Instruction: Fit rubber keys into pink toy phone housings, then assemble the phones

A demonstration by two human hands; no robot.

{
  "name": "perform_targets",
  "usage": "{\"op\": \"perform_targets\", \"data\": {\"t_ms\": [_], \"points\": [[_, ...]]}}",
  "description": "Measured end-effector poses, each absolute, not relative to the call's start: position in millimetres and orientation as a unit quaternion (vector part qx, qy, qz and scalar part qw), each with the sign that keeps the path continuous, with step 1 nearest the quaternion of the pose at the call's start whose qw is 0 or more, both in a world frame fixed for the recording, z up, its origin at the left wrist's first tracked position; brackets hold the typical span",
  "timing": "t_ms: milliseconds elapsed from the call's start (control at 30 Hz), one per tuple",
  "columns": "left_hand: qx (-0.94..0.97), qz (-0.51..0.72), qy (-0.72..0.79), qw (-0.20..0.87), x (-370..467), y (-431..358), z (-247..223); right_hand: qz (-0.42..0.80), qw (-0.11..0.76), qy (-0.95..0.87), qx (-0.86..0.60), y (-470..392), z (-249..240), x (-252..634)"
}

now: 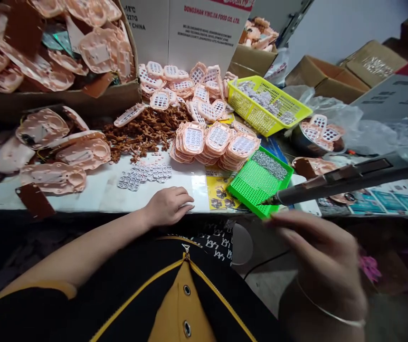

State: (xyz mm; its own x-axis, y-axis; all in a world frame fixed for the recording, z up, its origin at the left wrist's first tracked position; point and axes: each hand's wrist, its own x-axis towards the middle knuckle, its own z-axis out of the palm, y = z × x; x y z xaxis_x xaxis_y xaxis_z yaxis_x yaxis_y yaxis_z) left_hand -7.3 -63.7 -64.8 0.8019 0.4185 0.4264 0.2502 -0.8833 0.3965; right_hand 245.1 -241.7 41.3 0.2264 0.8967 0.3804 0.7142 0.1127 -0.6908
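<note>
My left hand (170, 205) rests at the front edge of the white table with its fingers curled in, and nothing shows in them. Small grey keypad pieces (145, 175) lie just beyond it. My right hand (327, 256) is smeared by motion; its fingertips overlap the near corner of a green perforated tray (248, 202), and whether they grip it is unclear. Small metal screws (270, 165) fill the tray's far end. A dark electric screwdriver (332, 183) slants over the tray from the right, above my right hand. Stacked pink shells with keypads (220, 135) stand behind the tray.
Brown parts (150, 130) lie heaped behind the grey pieces. Pink housings (54, 178) lie at left, below a carton (93, 102) full of more. A yellow basket (271, 121) holds grey pieces. A metal bowl (308, 145) with pink shells and cartons (327, 78) stand right.
</note>
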Motion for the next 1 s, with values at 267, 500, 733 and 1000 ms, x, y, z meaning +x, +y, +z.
{"op": "perform_targets", "data": {"t_ms": [267, 500, 733, 1000], "points": [[0.92, 0.31, 0.171, 0.171, -35.3, -61.4, -72.1, -0.252, 0.276, -0.613, -0.696, -98.8, 0.4, 241.2], [0.917, 0.315, 0.145, 0.199, -36.8, -58.5, -71.3, -0.25, 0.249, -0.582, -0.733, -84.5, -13.1, 256.8], [0.915, 0.315, 0.135, 0.214, -37.7, -57.0, -72.8, -0.198, 0.286, -0.58, -0.737, -85.6, -9.6, 268.9], [0.917, 0.306, 0.146, 0.211, -37.0, -57.8, -71.8, -0.046, 0.539, -0.343, -0.768, -60.1, -26.7, 291.9]]}}
